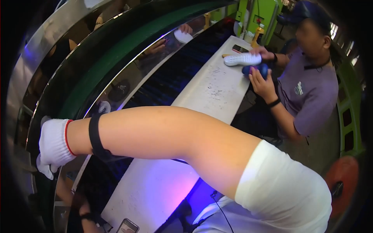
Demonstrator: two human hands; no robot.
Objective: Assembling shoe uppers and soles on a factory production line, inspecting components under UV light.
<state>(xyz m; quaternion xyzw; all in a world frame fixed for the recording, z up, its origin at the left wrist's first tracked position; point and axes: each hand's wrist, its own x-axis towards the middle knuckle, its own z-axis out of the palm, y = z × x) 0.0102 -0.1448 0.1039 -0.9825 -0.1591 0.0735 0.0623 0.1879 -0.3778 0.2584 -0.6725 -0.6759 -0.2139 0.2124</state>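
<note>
My right arm stretches across the view from a white sleeve at the lower right to the far left. It wears a black wristband [97, 134]. My right hand [56, 143], in a white knit glove with a red-edged cuff, is over the dark green belt [64, 105] beside the curved metal rail. A few fingertips point down past the cuff; most fingers are hidden behind the glove, and whether they grip anything does not show. A small greyish edge [46, 119] pokes out above the hand. My left hand is outside the picture.
A long white worktop [210, 89] runs diagonally, with a phone [127, 226] at its near end and another phone [240, 49] far off. Across it, a co-worker [311, 85] holds a white shoe sole [243, 59] and a dark blue shoe-like piece [255, 70]. A red round stool [342, 186] stands right.
</note>
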